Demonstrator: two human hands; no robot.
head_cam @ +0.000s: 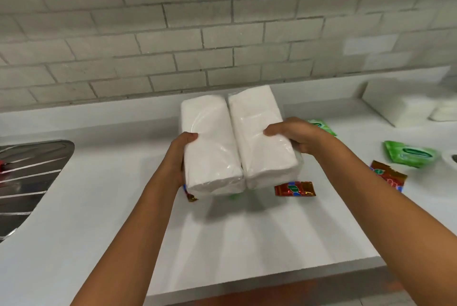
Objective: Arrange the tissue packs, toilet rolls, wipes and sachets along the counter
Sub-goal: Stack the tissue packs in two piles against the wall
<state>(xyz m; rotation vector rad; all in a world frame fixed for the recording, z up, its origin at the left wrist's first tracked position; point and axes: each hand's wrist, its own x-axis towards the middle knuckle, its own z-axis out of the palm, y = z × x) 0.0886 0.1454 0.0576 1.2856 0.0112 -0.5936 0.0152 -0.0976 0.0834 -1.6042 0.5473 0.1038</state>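
Left hand point(181, 155) and right hand point(294, 136) grip two tissue packs point(235, 142) above the counter point(99, 206); set down blindly, they could trap sachets point(294, 188).

In front of me runs a white counter point(99, 182), its near edge ending above a reddish-brown floor point(272, 291). A wall of pale grey tiles point(173, 21) — laid like bricks, with darker joints — rises behind it. At my far left sits a ribbed steel draining board point(27, 177), set into the counter.
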